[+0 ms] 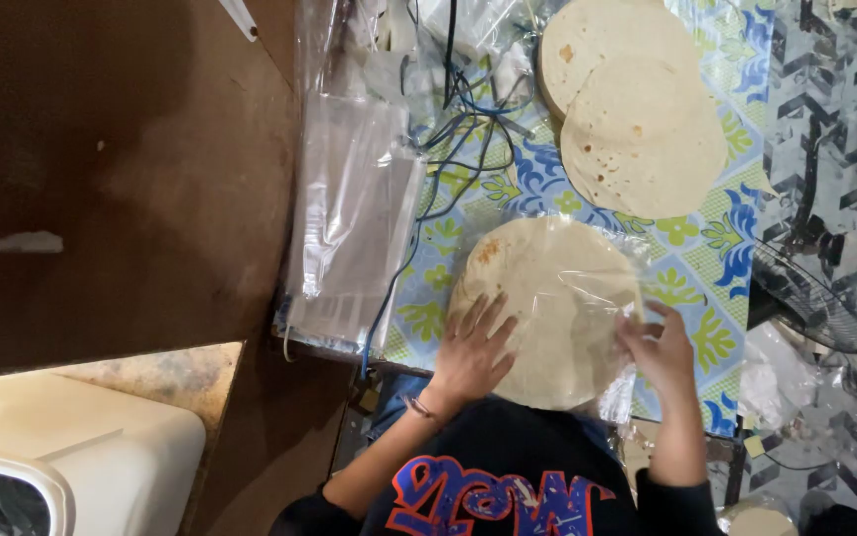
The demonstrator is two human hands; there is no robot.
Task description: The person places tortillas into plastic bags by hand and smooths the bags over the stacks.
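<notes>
Floral tablecloth (706, 268) holds three flatbreads (one bagged (547, 308)): left hand (473, 352) spread flat, right hand (659, 347) pinching plastic.

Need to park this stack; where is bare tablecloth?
Bare tablecloth lies between the bagged flatbreads and the far flatbread stacks. Crowded by cables and the plastic bag pile. Both hands rest on the bagged stack.

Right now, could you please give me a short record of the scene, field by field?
Left hand: flat on the near flatbread stack
Right hand: pinching the clear plastic bag at the stack's right edge
Near stack: round, pale, under clear plastic
Other flatbreads: uncovered, overlapping, farther back
Table cover: blue and green floral
Empty bags: clear pile at table's left
Cables: blue and black, beside the bags
</notes>
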